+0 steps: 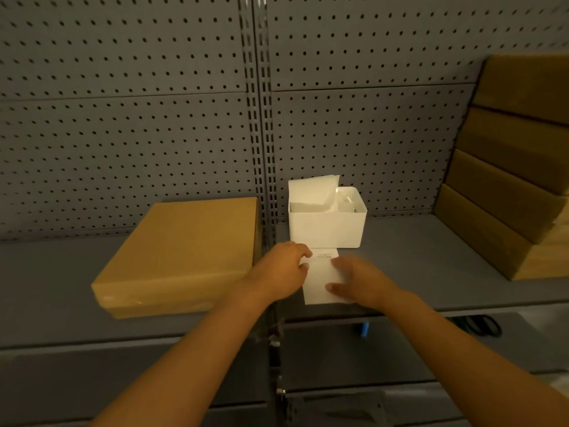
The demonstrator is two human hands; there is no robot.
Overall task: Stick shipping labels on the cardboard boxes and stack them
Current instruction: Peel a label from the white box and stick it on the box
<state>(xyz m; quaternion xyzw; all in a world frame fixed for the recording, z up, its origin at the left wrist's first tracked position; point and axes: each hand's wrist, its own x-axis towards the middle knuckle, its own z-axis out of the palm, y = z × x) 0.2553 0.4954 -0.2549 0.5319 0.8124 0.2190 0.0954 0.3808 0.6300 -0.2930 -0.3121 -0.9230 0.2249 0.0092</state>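
Both hands hold a white label (320, 278), left hand (284, 269) pinching its edge, right hand (358, 283) grip blurred, beside a cardboard box (184, 251)

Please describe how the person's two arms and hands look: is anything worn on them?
Both forearms are bare as far as the picture shows: no sleeves, gloves or watch are visible. The left hand and the right hand show no rings, though the right one is blurred, so small details there cannot be told.
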